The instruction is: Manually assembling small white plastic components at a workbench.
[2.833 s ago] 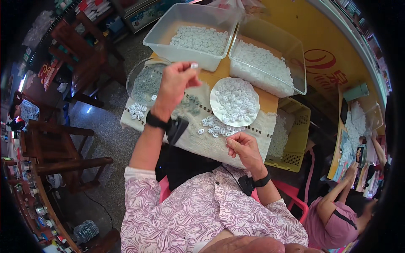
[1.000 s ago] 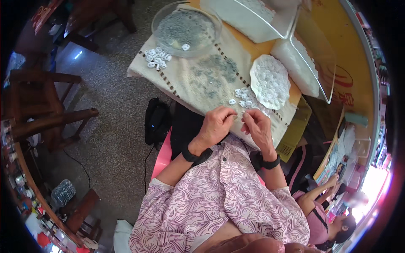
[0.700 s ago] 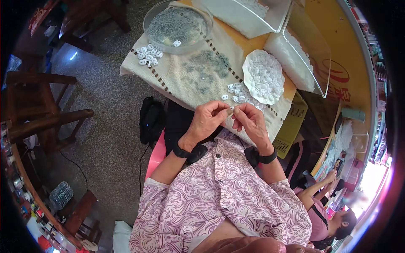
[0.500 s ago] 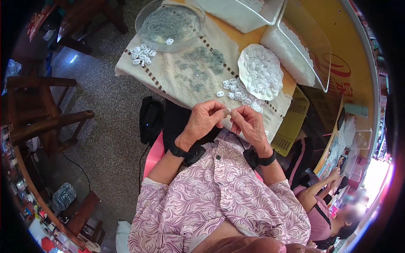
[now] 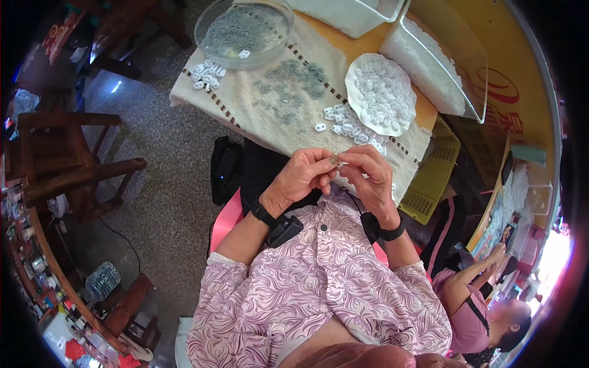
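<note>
My left hand [image 5: 302, 176] and my right hand [image 5: 372, 178] meet fingertip to fingertip over the near edge of the cloth. Between them is a small white plastic piece [image 5: 340, 164], mostly covered by the fingers. Just beyond the hands lie loose white oval pieces with two holes [image 5: 348, 127], beside a white scalloped plate [image 5: 351, 92] heaped with more. Farther left on the cloth, small grey pieces [image 5: 307, 83] are spread out, too fine to make out. A round clear dish [image 5: 236, 62] holds a mass of similar grey pieces, and another group of white oval pieces [image 5: 207, 73] lies near it.
A beige cloth [image 5: 245, 104] covers much of the wooden table. Clear bins [image 5: 460, 92] with white contents stand at the back right. Below the table's right side is a yellow-green crate [image 5: 429, 178]. A wooden chair [image 5: 80, 165] stands left; a co-worker [image 5: 466, 306] sits at right.
My right hand's fingers have lifted and curled over the small white piece, which is now more hidden. The left hand stays close, its thumb still at the piece. The view has shifted slightly.
</note>
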Available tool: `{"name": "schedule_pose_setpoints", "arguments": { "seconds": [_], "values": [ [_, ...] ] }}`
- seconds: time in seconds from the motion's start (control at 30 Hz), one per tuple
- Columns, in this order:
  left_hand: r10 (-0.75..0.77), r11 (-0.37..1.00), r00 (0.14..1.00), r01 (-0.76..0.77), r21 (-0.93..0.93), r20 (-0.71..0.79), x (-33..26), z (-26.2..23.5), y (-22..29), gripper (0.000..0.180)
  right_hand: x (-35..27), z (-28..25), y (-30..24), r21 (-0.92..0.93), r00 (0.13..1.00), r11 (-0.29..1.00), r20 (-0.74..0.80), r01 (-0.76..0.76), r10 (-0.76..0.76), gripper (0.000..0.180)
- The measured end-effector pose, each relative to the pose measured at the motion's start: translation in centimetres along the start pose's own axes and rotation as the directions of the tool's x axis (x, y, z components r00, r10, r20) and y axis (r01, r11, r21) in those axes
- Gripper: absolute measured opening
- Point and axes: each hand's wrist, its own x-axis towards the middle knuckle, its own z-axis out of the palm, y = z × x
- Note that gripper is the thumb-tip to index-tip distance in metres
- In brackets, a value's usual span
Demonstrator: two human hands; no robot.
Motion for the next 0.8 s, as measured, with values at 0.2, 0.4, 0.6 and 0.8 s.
{"name": "schedule_pose_setpoints", "arguments": {
  "seconds": [0.2, 0.4, 0.6, 0.8],
  "values": [
    [-0.043, 0.990, 0.997, 0.051, -0.131, 0.070, -0.3, 0.3, -0.1, 0.019, -0.3, -0.1, -0.1, -0.110, 0.995, 0.989, -0.022, 0.096, -0.099, 0.022],
    [-0.047, 0.989, 0.995, 0.058, -0.133, 0.086, -0.4, 0.7, -0.2, 0.020, -0.3, -0.3, -0.3, -0.063, 0.993, 0.991, -0.011, 0.120, -0.121, 0.019],
    [0.007, 0.979, 0.999, 0.003, 0.204, -0.048, -0.8, 1.6, 0.5, 0.020, -0.8, -0.2, 0.3, 0.245, 0.996, 0.968, -0.053, -0.053, 0.068, 0.011],
    [0.480, 0.621, 0.842, -0.128, 0.774, -0.247, -2.7, 0.2, 2.9, 0.010, -0.2, -0.2, 0.6, 0.406, 0.961, 0.874, 0.048, -0.268, 0.273, 0.005]
  ]
}}
